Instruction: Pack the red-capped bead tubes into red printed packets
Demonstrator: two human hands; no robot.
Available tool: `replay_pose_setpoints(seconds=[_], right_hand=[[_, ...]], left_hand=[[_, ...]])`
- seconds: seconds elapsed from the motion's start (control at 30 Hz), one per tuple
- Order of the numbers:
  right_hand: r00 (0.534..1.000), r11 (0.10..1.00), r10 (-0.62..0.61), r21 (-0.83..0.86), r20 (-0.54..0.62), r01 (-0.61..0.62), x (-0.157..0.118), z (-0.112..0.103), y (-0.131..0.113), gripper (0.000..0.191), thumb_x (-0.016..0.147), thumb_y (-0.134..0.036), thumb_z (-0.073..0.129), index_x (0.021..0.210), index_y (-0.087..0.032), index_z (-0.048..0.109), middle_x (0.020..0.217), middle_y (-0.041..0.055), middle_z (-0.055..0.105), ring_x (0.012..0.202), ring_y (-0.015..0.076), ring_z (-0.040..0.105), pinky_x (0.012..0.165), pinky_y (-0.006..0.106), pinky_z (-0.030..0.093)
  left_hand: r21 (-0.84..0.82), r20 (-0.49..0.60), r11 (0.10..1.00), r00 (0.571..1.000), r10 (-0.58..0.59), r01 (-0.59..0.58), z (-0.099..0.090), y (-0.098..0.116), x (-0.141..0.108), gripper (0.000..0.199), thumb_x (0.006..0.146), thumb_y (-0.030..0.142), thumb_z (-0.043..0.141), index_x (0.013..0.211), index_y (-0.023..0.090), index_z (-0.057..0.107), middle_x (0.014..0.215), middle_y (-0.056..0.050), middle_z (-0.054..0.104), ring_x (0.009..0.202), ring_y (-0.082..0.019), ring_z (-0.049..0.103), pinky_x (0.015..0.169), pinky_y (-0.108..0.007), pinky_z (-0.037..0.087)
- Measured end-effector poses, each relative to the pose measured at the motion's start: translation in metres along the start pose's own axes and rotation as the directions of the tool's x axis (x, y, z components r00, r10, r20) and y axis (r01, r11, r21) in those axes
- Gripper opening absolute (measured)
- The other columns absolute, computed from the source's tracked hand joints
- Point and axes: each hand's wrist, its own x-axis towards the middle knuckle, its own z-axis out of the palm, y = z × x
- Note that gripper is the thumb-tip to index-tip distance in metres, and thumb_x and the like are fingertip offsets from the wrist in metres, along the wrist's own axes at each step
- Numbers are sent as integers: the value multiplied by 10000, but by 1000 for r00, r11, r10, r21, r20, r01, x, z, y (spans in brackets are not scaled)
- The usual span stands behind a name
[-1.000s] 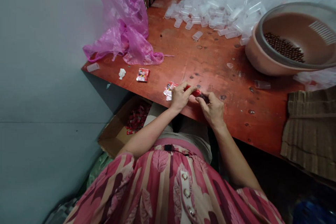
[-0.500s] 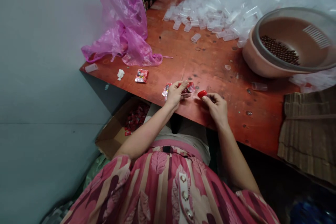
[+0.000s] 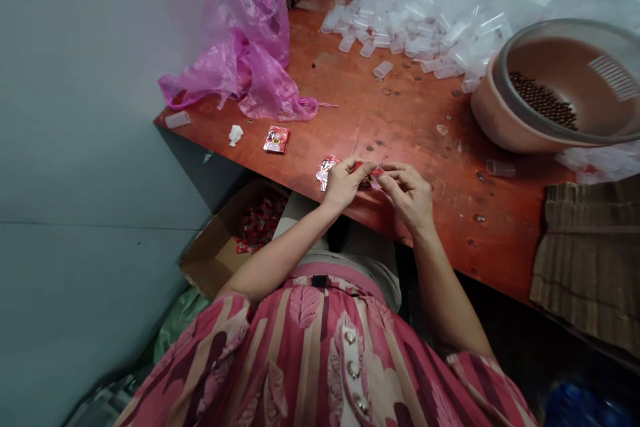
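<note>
Close to the table's front edge, my left hand (image 3: 345,183) is closed on a small red printed packet (image 3: 369,181), gripped between thumb and fingers. My right hand (image 3: 407,193) meets it from the right, its thumb and fingertips pinched together at the packet's clear end. The red oval piece in my right fingers is now mostly hidden by the packet and fingertips. Just left of my left hand lies another red and silver packet (image 3: 327,171), partly covered by the hand. Farther left, a flat red packet (image 3: 277,139) rests alone on the table.
A pink plastic bag (image 3: 250,47) slumps at the back left. Clear plastic tubes (image 3: 390,33) are heaped along the back. Nested bowls (image 3: 493,113) with brown beads (image 3: 543,100) stand at right, near stacked cardboard (image 3: 585,247). An open carton (image 3: 210,247) of red packets sits below.
My right hand has moved left with the red oval piece, up to the packet's end. My left hand still grips the packet. The camera view has shifted slightly.
</note>
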Motion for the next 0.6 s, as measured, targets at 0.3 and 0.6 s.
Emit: replay_pose_setpoints(seconds=[0.3, 0.6], right_hand=[[971, 914, 230, 357, -66, -193, -3, 20, 7, 186, 696, -371, 705, 772, -205, 668, 914, 28, 674, 825, 163, 626, 764, 328, 504], [910, 751, 414, 565, 1, -342, -6, 37, 8, 242, 680, -404, 704, 667, -192, 590, 661, -30, 601, 589, 102, 563, 636, 265, 497]], left_hand=[[-66, 1, 998, 1000, 16, -16, -7, 8, -17, 392, 688, 502, 666, 878, 159, 659, 751, -10, 658, 647, -97, 608, 639, -234, 521], [11, -99, 1000, 995, 27, -26, -21, 7, -18, 302, 657, 450, 699, 719, 161, 638, 644, 23, 616, 565, -95, 586, 586, -233, 528]])
